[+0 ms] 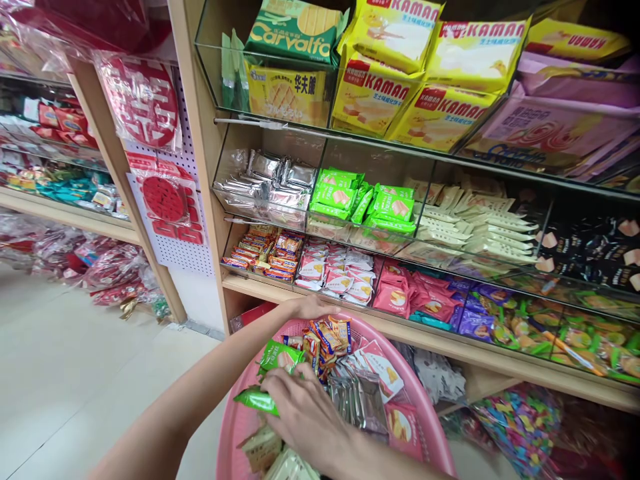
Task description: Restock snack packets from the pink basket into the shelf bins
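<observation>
Basket (434, 417) of wrapped snacks below the front edge of a shelf (480, 353).
The left hand (309, 308) lies on the basket's far rim; whether it clenches the rim cannot be told. The right hand (303, 403), over the basket's left half, grasps a green packet (254, 400). Orange packets (327, 343) lie toward the far edge, silver packets (363, 400) near the middle, a pink packet (403, 427) at the right edge, cream packets (263, 450) toward the near left edge.
</observation>
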The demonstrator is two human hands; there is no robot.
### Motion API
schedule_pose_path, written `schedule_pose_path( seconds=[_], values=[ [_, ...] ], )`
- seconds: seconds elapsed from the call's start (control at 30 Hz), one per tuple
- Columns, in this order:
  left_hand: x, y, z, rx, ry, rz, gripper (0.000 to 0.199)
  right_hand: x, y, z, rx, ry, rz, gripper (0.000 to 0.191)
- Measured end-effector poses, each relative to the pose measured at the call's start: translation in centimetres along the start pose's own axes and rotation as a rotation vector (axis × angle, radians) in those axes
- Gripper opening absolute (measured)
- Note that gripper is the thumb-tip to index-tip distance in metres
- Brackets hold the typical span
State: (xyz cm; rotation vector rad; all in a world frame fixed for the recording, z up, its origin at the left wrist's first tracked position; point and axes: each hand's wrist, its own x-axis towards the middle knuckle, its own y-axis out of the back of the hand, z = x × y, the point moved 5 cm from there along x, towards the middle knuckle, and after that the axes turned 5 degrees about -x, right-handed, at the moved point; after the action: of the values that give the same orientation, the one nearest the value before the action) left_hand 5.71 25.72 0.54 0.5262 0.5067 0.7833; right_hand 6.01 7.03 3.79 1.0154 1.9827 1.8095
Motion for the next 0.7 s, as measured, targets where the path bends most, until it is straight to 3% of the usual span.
schedule_pose_path(
  seconds=[0.17,0.33,0.53,0.7],
  values=[
    [0.0,-0.2,0.0,-0.023,-0.002,-0.016,0.061,-1.0,0.2,0.1,0.07,-0.162,-0.003,0.016],
    [0.1,-0.2,-0.1,-0.018,-0.002,-0.017,0.063,-1.7,-0.3,0.4,0.251,-0.278,-0.005,0.024],
    [0.0,-0.1,0.1,0.029,-0.005,-0.02,0.063,-1.3,0.1,0.8,0.444,-0.295,0.13,0.015],
    [0.0,-0.1,0.2,0.019,-0.023,-0.007,0.062,-1.2,0.3,1.4,0.419,-0.296,0.18,0.019]
  ],
)
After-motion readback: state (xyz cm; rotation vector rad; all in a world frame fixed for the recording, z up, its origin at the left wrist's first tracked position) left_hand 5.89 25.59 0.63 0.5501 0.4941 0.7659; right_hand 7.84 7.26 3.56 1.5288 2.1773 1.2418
